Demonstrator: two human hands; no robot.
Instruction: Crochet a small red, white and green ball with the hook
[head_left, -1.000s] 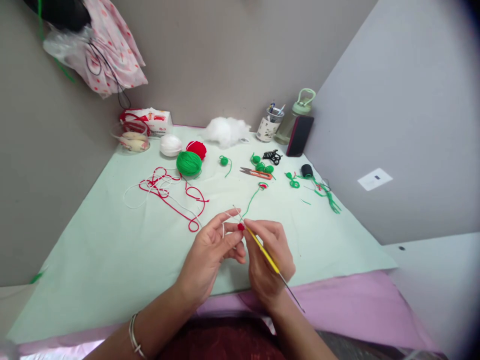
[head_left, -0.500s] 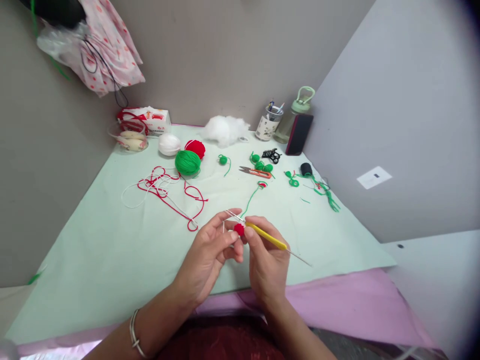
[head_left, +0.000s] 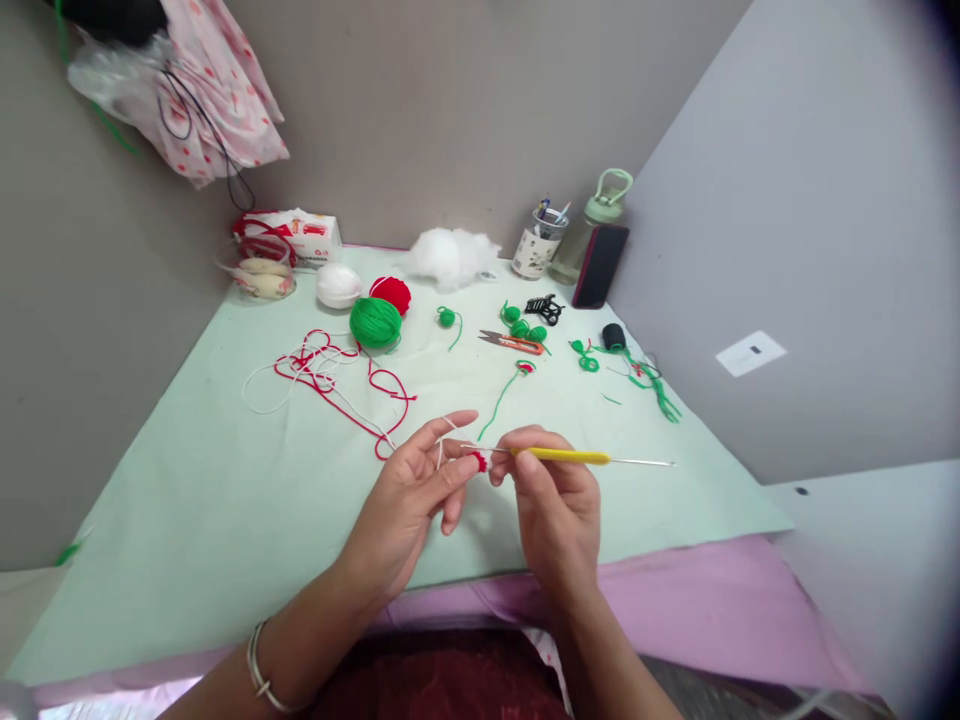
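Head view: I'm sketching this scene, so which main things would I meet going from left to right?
Spotted cloth → white ball → left hand → red piece → right hand → black spool → wall plate.

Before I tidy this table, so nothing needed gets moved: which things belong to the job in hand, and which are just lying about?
Part of the job:
yellow-handled hook, in the right hand
red-and-white piece, in the left hand
white yarn, on that hand
orange snips, likely

Probably just lying about:
phone
pen cup
bottle
black claw clip
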